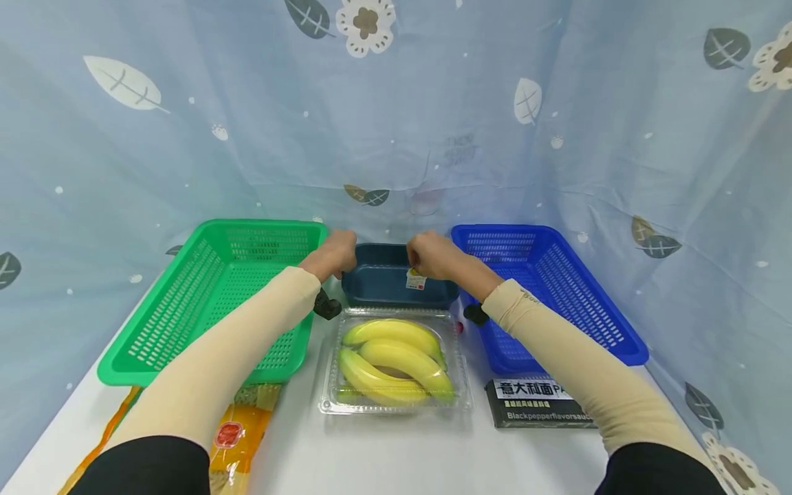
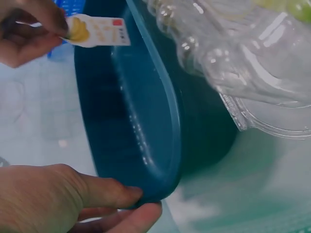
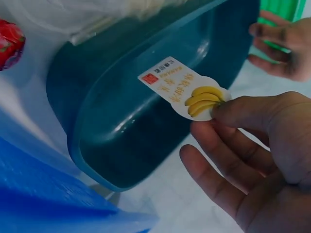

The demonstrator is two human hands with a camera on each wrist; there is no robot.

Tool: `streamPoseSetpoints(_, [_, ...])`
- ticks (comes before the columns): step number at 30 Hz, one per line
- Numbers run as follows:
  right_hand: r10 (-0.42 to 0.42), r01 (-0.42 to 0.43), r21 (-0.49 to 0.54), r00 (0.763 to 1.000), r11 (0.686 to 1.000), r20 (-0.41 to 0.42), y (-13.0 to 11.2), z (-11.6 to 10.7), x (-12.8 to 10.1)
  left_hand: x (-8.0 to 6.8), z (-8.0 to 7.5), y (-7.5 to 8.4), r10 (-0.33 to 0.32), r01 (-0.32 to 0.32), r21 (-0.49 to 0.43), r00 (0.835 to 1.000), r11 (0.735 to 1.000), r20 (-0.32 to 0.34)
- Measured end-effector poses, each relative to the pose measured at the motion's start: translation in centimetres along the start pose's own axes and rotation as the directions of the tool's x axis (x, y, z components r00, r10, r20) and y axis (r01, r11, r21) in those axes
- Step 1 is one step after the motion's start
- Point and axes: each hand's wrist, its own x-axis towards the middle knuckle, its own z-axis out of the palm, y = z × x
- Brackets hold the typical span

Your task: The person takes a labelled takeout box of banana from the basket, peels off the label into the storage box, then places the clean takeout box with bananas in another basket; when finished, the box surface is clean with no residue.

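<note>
Between thumb and fingers, my right hand (image 3: 262,145) pinches a small white label card (image 3: 182,90) printed with bananas. It hangs over a dark teal plastic bin (image 3: 146,116), whose inside shows nothing else. My left hand (image 2: 92,201) grips the bin's rim at its left end, thumb on the inner side. In the head view both hands (image 1: 337,256) are over the back of the table, one at each end of the bin. Just in front of the bin sits a clear plastic clamshell box (image 1: 460,392) with several bananas (image 1: 399,333) inside.
On the left stands a green basket (image 1: 185,330), on the right a blue basket (image 1: 557,295). An orange pasta bag (image 1: 238,433) lies front left; a black pasta box (image 1: 538,412) lies front right. A red-wrapped item (image 3: 9,43) shows beside the bin. A patterned curtain (image 1: 396,117) hangs behind.
</note>
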Motion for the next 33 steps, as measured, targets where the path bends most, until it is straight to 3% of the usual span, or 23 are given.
streamPoseSetpoints(8, [0.103,-0.107,0.029,0.988,0.994,0.115,1.4,2.1,2.6,0.1,0.8,-0.4,-0.039,0.04,-0.025,0.999,0.999,0.034])
streamPoseSetpoints(18, [0.212,-0.216,0.008,0.964,0.976,0.16,2.5,2.8,4.8,0.3,0.2,0.0,-0.048,0.049,-0.026,0.998,0.998,0.039])
streamPoseSetpoints(24, [0.225,-0.228,0.001,0.962,0.974,0.153,2.8,2.6,5.3,0.7,-0.4,0.3,-0.08,0.08,-0.028,0.996,0.996,0.033])
streamPoseSetpoints(28, [0.201,-0.2,-0.021,0.973,0.98,0.109,2.8,2.8,5.6,2.5,0.2,-0.2,-0.094,0.095,-0.023,0.995,0.995,0.027])
streamPoseSetpoints(33, [0.153,-0.148,-0.082,0.986,0.986,0.064,2.8,3.4,5.9,6.3,2.2,-1.8,-0.102,0.102,-0.02,0.995,0.995,0.001])
